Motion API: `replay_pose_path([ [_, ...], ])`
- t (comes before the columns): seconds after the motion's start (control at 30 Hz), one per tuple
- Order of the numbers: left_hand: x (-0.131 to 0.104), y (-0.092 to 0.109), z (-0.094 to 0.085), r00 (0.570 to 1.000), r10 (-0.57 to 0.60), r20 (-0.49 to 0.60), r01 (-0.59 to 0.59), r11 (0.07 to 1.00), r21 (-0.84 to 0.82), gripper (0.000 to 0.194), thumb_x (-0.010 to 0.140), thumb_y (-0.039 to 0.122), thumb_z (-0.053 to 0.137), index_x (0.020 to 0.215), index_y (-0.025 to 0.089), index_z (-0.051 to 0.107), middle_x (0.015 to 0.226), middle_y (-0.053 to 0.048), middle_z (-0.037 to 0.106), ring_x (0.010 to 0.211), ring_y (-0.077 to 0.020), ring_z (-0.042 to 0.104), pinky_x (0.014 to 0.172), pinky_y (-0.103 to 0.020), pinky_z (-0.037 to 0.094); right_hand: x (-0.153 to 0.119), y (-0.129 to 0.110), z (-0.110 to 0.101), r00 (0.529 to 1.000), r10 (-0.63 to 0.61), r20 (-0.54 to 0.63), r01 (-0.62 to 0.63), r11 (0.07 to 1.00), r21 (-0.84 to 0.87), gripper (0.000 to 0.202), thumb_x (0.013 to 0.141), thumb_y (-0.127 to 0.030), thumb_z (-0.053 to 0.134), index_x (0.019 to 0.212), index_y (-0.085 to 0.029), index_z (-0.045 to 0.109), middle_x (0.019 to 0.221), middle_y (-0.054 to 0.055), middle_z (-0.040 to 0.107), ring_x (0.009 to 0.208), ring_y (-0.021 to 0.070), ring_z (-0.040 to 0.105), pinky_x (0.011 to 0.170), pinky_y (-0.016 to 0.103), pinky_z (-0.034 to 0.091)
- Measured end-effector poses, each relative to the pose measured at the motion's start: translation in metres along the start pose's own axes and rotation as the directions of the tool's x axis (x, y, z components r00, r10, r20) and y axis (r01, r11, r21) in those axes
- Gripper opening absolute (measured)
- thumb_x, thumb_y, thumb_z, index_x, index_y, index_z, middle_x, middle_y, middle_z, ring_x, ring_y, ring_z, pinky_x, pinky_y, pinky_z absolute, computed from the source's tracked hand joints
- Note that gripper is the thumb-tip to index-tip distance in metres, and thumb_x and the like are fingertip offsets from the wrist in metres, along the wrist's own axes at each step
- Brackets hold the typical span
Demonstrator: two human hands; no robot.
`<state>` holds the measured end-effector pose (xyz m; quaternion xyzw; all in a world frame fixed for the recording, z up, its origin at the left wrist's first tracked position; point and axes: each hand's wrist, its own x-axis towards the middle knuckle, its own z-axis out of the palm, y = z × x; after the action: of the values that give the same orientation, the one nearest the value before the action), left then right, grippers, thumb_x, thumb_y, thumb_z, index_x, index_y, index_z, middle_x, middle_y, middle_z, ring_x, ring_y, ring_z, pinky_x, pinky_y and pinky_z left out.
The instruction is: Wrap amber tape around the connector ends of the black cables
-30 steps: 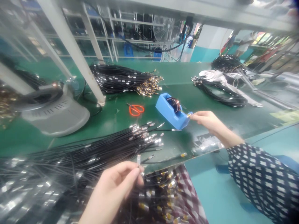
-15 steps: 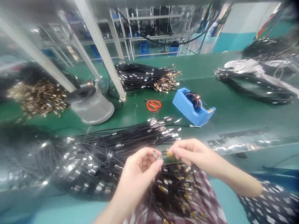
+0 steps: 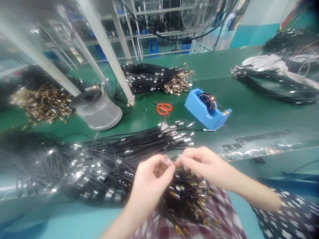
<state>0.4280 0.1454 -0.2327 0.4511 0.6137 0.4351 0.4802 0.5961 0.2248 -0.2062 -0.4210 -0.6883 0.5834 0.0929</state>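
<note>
My left hand (image 3: 152, 176) pinches a small silvery connector (image 3: 165, 160) between thumb and forefinger. Close beside it on the right, my right hand (image 3: 196, 161) is closed at the fingertips; what it grips is too small to make out. Below both hands, black cables with gold-coloured ends (image 3: 196, 196) lie across a checked cloth on the lap. A large bundle of black cables with silvery tips (image 3: 139, 142) stretches over the table edge to the left, just behind my left hand.
Orange-handled scissors (image 3: 163, 108), a blue tape dispenser (image 3: 208, 111) and a grey round-topped device (image 3: 97, 109) stand on the green table (image 3: 144, 116). More cable bundles (image 3: 157, 78) lie behind, with a coiled bundle (image 3: 271, 91) at right. White posts (image 3: 107, 49) rise at left.
My right hand has moved slightly left, its fingertips now nearly meeting my left hand's. The yellowish piece seen at its fingertips is now hidden. The view has tilted slightly.
</note>
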Motion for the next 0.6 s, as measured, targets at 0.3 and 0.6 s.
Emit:
replay_pose_path([
  [0.3,0.008,-0.004,-0.006,0.995,-0.098,0.004,0.097,0.978,-0.186,0.027,0.082,0.034,0.066,0.077,0.010,0.056,0.061,0.001,0.052,0.046,-0.0031,0.039,0.041,-0.015,0.029,0.004,0.018,0.025,0.962,-0.165,-0.218,0.187,0.979,0.081,0.037,0.084,-0.048,0.060,0.102,-0.016,0.067,0.100,0.006,0.060,0.087,0.0166,0.053,0.069,0.028,0.040],
  [0.6,0.003,-0.001,-0.006,0.994,0.025,0.105,0.010,0.947,-0.322,0.031,0.090,0.033,0.059,0.113,0.014,0.051,0.074,-0.002,0.060,0.054,-0.0083,0.052,0.052,-0.020,0.045,0.005,0.012,0.015,0.915,-0.216,-0.341,0.263,0.960,0.098,0.026,0.084,-0.039,0.062,0.074,-0.015,0.063,0.076,0.004,0.058,0.073,0.0143,0.051,0.068,0.028,0.039],
])
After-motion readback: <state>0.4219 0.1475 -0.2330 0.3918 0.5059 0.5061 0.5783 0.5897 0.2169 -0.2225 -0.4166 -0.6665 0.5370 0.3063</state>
